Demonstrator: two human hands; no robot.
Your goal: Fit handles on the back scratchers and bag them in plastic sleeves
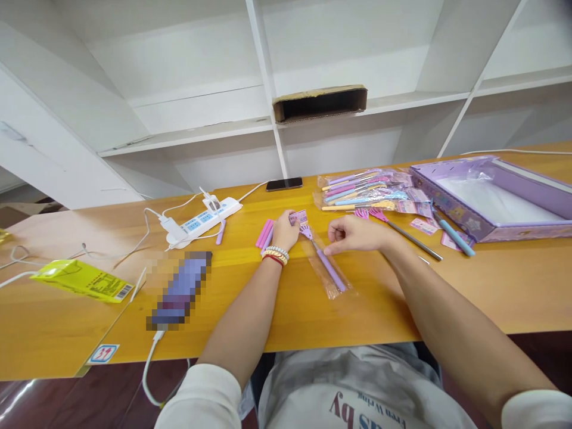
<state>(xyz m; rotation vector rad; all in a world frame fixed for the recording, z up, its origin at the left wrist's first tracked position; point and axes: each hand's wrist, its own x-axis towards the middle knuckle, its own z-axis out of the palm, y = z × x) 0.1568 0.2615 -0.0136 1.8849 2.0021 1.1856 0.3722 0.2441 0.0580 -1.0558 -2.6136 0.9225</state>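
Note:
A purple-handled item with a small claw-like head lies in a clear plastic bag (331, 271) on the wooden table. My left hand (285, 231) pinches the top of this bag at a pink printed card (298, 217). Just right of the bag's upper part is my right hand (351, 234), fingers curled with thumb and forefinger close together; whether it holds anything is too small to tell. Pink and purple tubes (264, 233) lie beside my left hand, partly hidden by it. Behind my right hand are pink claw heads (379, 214) and a metal rod (415, 241).
Several bagged items (366, 190) are piled at the back, beside a purple box (496, 232). A blue tube (456, 238) lies before it. To the left are a power strip (201, 223), cables, a pixelated phone (181, 292) and a yellow packet (83, 280). A dark phone (285, 184) lies behind.

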